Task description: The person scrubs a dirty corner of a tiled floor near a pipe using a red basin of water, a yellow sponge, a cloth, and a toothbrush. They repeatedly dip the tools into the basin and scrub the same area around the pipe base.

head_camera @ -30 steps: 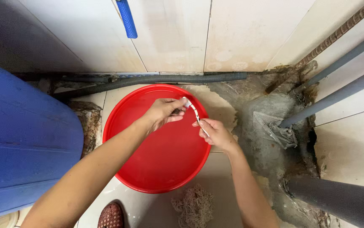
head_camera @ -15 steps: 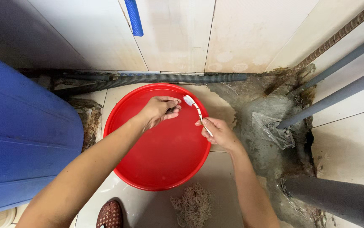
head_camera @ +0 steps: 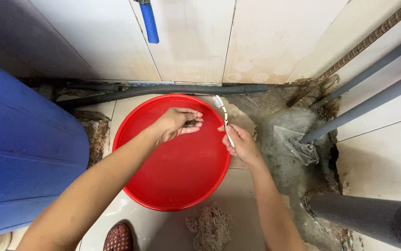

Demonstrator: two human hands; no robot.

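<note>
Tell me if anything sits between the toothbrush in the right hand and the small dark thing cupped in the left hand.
Nothing visible does. The toothbrush, held upright in the right hand, stands apart from the left hand and its small dark thing; only open air above the red basin lies between them.

Head view, steeply down, near basin (head_camera: 172, 186)

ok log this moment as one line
left hand: cupping small dark thing, over red basin | right hand: holding white toothbrush, head up | apart from left hand | blue barrel at left
</note>
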